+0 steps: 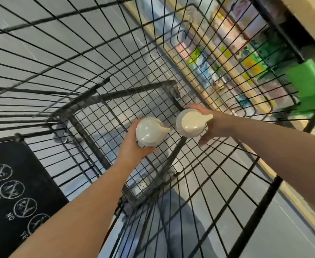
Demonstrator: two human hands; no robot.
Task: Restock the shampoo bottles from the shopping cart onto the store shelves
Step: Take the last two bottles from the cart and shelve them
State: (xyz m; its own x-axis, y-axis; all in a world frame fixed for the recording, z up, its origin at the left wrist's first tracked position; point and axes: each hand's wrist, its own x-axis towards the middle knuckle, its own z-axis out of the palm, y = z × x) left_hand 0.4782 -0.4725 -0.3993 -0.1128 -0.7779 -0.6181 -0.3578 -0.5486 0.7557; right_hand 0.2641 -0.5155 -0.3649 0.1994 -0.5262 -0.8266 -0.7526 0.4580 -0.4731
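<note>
I look straight down into a black wire shopping cart [89, 112]. My left hand [132, 148] grips a white pump-top shampoo bottle [149, 132], seen from above, with its nozzle pointing right. My right hand [214, 125] grips a second pump bottle [192, 123] with a cream-coloured pump head, its nozzle pointing right toward my wrist. Both bottles are upright and side by side, just above the cart's mesh floor. Their bodies are hidden below the pump heads.
Store shelves [233, 58] with blurred colourful packages run along the upper right behind the cart's wire side. A green plastic part [309, 86] sits at the cart's right rim. A black placard with "NO" symbols [13, 190] is at lower left. Grey floor shows below.
</note>
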